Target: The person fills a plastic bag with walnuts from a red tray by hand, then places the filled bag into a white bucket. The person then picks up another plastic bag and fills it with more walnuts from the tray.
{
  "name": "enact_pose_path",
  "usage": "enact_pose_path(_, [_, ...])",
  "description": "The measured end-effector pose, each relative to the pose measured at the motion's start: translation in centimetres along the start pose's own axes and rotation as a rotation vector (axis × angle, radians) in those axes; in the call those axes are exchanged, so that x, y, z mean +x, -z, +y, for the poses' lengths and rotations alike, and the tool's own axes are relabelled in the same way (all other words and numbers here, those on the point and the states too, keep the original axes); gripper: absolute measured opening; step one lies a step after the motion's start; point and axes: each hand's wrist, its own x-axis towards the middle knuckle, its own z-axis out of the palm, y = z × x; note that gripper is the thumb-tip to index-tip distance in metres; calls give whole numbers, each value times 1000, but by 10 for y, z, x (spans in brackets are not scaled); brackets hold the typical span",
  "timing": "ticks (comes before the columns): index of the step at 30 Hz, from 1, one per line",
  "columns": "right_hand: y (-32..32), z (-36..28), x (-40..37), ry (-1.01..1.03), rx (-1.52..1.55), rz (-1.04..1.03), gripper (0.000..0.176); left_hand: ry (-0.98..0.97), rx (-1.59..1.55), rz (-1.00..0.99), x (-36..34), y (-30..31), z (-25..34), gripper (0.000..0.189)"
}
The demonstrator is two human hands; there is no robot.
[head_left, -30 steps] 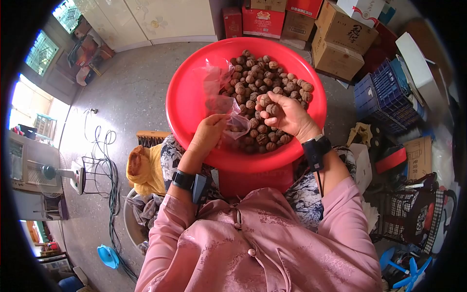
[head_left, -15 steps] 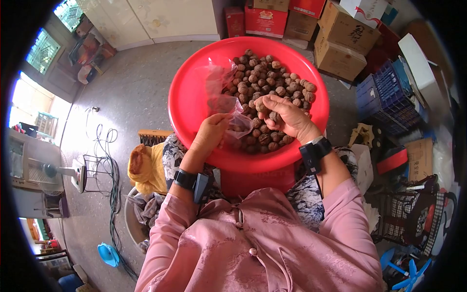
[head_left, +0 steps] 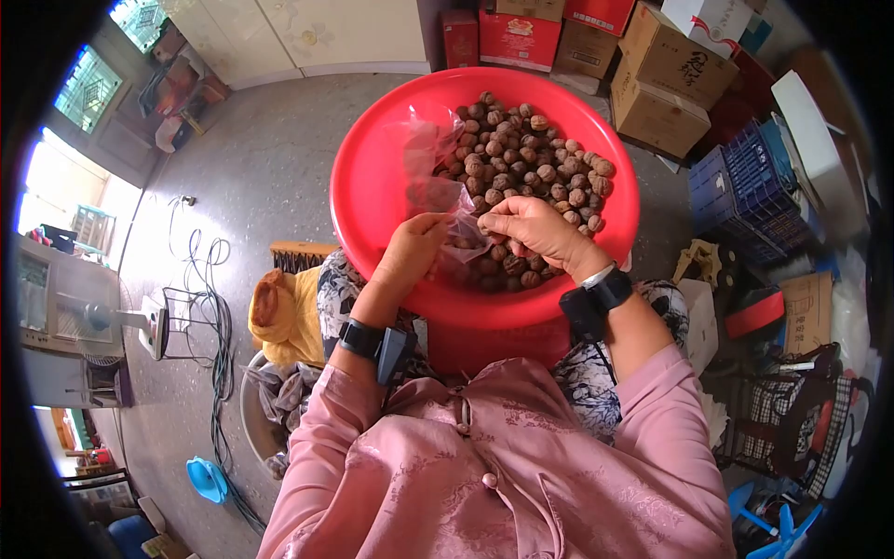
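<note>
A wide red plastic basin [head_left: 368,177] sits at my lap, with a heap of walnuts [head_left: 521,154] over its right side. My left hand [head_left: 416,247] is closed on the rim of a clear thin plastic bag [head_left: 463,224], which lies in the basin with some walnuts seen through it. My right hand [head_left: 540,231] is at the bag's mouth, palm down, thumb and fingers curled together. A brownish bit of walnut shows at its fingertips; the rest of its grip is hidden. More clear plastic film [head_left: 424,140] lies against the basin's left wall.
A wooden brush [head_left: 303,253] and yellow cloth [head_left: 289,312] are left of my knee, above a grey tub [head_left: 253,410] of bags. Cables [head_left: 222,345] and a fan [head_left: 130,320] stand further left. Cardboard boxes [head_left: 661,107] and a blue crate [head_left: 745,186] are on the right.
My right hand has moved left and down from above the heap to the bag's mouth, turning palm down. Walnuts visible in it before are now mostly hidden. My left hand keeps hold of the bag.
</note>
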Motion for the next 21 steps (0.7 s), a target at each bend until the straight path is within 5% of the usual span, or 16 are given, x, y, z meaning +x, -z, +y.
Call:
enact_pose_path(10, [8,2,3,-95,151,44,44,12,-8,0,1,0,0,36])
enact_pose_path(21, [13,5,-6,-34,278,-105,31,4,-26,-7,3,0,-4,37])
